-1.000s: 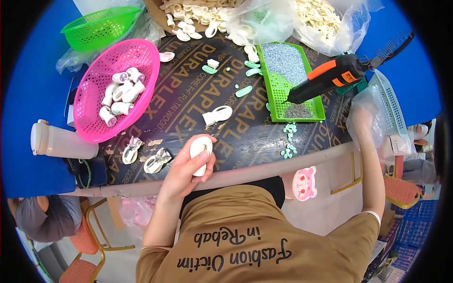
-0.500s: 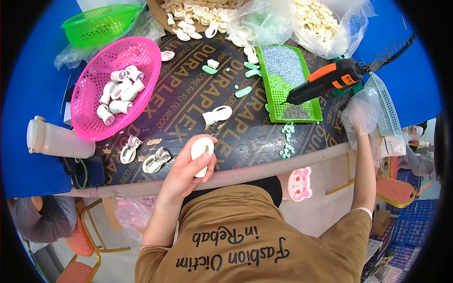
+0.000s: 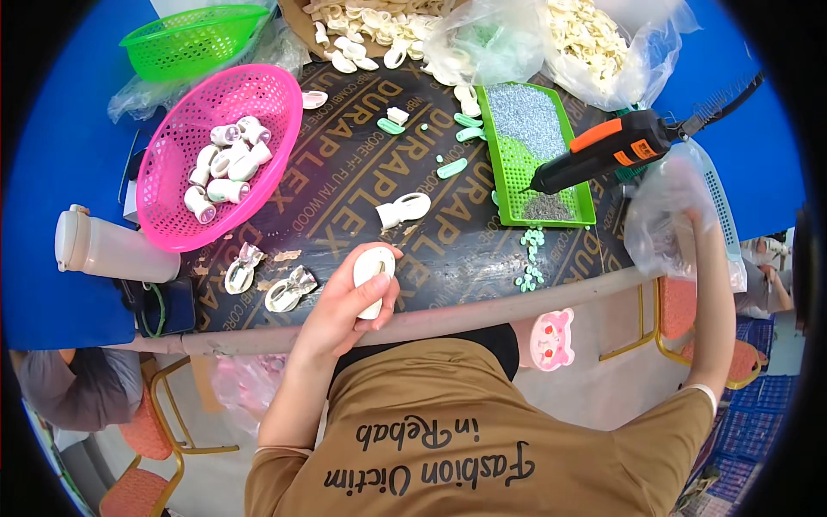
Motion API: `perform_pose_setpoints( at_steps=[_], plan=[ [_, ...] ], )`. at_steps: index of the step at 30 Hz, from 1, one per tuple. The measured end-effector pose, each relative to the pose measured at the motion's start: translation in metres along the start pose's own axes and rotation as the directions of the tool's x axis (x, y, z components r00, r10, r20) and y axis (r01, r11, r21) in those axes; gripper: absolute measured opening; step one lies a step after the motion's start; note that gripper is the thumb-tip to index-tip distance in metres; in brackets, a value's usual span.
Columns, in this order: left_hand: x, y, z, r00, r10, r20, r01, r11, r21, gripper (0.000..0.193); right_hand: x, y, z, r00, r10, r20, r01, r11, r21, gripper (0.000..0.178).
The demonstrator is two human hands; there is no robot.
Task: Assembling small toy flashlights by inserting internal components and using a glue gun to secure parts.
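Note:
My left hand is closed around a white oval plastic part, its rounded face turned up, just over the table's near edge. Far out to the right, my right hand is inside or behind a clear plastic bag, and the film hides its fingers. A white plastic housing with a loop end lies on the table beyond my left hand. To its right, a black and orange electric screwdriver hangs with its tip over a green tray of small silvery screws.
A pink basket at left holds several white housings. Nearby stand a green basket and a translucent bottle. Two housings with foil-like wrapping lie near the front edge. Small green pieces are scattered by the tray; bagged cream parts sit behind.
My right arm has reached further right, with the hand deeper at the plastic bag. The left hand keeps its hold on the white part. The whole view has shifted slightly.

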State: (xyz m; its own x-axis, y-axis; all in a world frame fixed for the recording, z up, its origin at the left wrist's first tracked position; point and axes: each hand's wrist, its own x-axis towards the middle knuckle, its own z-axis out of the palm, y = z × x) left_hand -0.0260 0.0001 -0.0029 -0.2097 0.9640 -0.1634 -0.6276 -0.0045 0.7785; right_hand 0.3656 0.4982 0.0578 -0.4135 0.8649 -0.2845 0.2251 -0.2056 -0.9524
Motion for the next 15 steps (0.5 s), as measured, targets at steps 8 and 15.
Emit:
perform_pose_setpoints(
  at_steps=[8, 15],
  plan=[
    [-0.002, 0.001, -0.001, 1.000, 0.029, -0.010, -0.029, 0.999, -0.024, 0.033, -0.104, -0.020, 0.129, 0.985, 0.172, 0.008, -0.132, 0.783, -0.608, 0.010],
    [-0.001, 0.002, 0.001, 1.000, -0.012, 0.007, 0.012, 1.000, -0.004, 0.039, -0.213, -0.038, 0.176, 0.924, -0.356, 0.137, 0.301, 0.459, -0.836, 0.005]
  ],
)
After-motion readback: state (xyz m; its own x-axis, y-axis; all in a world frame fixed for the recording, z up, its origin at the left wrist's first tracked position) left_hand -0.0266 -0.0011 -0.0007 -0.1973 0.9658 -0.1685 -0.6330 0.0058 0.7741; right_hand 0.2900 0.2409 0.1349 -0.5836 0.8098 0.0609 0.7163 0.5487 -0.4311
